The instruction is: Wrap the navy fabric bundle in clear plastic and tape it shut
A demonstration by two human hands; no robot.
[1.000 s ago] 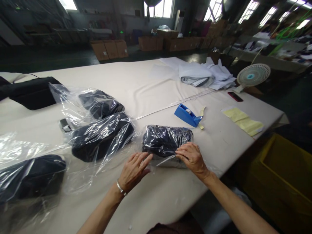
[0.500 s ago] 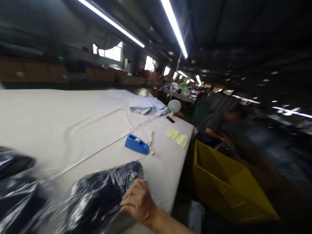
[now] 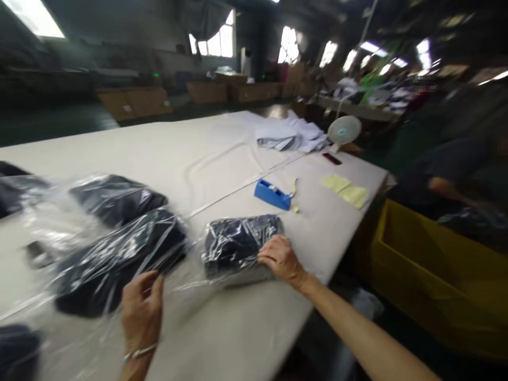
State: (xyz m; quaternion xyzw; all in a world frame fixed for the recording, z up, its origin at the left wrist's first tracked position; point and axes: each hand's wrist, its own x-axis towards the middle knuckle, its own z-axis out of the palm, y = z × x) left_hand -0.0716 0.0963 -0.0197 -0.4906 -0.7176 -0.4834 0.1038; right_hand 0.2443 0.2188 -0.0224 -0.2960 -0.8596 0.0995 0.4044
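Here the slick plastic could let the folded bundle (image 3: 240, 244) slide or spring open, since only fingertips press on it near the surface's (image 3: 222, 159) near right edge. The right hand (image 3: 280, 259) lies flat and spread on the bundle, gripping nothing. The left hand (image 3: 142, 309) is lifted, fingers loosely curled, seemingly pinching loose film of the nearer bag (image 3: 119, 259).

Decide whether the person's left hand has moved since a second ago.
Yes. The left hand has drawn back leftward off the folded dark garment in clear plastic, nearer the person.
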